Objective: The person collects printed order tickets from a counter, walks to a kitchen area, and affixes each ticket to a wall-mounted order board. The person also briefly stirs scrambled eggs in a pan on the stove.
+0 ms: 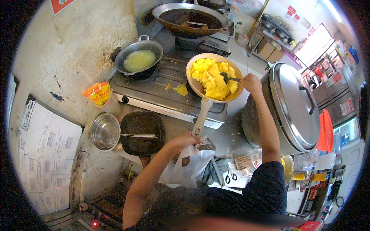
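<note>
Scrambled eggs (pixel 214 78) fill a light-coloured frying pan (pixel 194 84) over the right side of a gas stove (pixel 170 98). My left hand (pixel 186 141) is closed near the end of the pan's handle (pixel 201 117), with a whitish plastic bag or sheet (pixel 188 167) hanging beneath it. The handle of a dark spatula or spoon (pixel 231 78) is in my right hand (pixel 251 83); its head rests in the eggs. On the stove's left side, a small wok (pixel 120 59) holds yellowish liquid (pixel 140 60). Scraps of egg (pixel 181 89) lie on the stove top.
A large lidded pot (pixel 294 106) stands close to my right forearm. Behind the stove is a big wok (pixel 190 17). In front sit a square dark pan (pixel 142 132), a wire strainer (pixel 105 132) and an orange-yellow packet (pixel 99 93). Scissors (pixel 230 176) lie near my body.
</note>
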The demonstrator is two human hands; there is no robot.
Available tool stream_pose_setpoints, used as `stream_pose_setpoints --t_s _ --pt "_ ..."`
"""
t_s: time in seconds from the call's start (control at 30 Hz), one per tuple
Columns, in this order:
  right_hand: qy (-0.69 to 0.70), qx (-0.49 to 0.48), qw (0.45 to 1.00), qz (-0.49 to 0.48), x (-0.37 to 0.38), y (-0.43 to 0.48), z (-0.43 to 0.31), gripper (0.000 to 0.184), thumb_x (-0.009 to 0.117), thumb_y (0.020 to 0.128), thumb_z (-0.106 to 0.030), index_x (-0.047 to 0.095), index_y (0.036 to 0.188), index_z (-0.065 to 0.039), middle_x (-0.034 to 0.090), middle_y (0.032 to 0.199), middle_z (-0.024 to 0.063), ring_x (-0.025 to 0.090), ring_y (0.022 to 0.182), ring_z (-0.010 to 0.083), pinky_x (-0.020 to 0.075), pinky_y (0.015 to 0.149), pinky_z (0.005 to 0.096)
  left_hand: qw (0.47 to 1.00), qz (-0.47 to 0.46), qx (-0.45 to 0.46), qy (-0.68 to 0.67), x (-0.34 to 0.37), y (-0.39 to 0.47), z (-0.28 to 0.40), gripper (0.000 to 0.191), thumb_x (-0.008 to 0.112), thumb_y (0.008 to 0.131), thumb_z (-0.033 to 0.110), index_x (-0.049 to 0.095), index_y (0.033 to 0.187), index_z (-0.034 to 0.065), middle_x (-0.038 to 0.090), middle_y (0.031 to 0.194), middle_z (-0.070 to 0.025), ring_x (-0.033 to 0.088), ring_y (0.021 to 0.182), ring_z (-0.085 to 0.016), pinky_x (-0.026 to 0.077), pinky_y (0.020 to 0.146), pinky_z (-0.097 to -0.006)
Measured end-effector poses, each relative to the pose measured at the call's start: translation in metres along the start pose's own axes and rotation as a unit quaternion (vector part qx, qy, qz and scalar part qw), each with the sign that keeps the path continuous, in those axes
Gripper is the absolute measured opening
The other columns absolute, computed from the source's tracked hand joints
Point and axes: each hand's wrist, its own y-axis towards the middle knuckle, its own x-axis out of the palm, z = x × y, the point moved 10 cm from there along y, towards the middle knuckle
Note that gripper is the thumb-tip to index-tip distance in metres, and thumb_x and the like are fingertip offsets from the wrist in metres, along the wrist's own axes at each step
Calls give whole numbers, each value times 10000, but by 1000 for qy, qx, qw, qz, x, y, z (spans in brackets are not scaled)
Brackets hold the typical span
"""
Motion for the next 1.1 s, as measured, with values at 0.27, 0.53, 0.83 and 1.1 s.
stream_pose_setpoints --t_s 0.27,0.53,0.83,1.1 --pt "33 73 997 17 -46 -51 6 193 628 795 -265 707 887 -115 653 836 190 636 810 364 503 722 443 1000 0 0 -18 -7 4 -8 200 602 756 36 584 948 -18 613 770 -105 594 632 -187 484 536 -324" --pt "3 80 995 67 -60 -76 5 181 602 808 -230 677 843 -70 657 841 188 641 815 372 513 707 459 999 45 -16 -27 -12 -14 -2 194 595 782 45 579 966 -12 620 790 -97 600 647 -183 480 573 -301" --pt "-28 84 994 67 -64 -82 6 174 593 805 -215 667 812 -57 659 801 177 652 794 353 520 709 453 1000 10 4 11 -8 -15 5 114 615 764 46 607 871 6 609 733 -78 589 632 -169 464 563 -291" --pt "-88 10 996 -9 -17 -55 4 216 542 821 -219 645 870 -35 650 845 199 640 815 375 514 711 465 1000 0 28 -2 3 -7 1 125 650 751 84 627 848 8 610 715 -66 565 582 -155 436 519 -287"
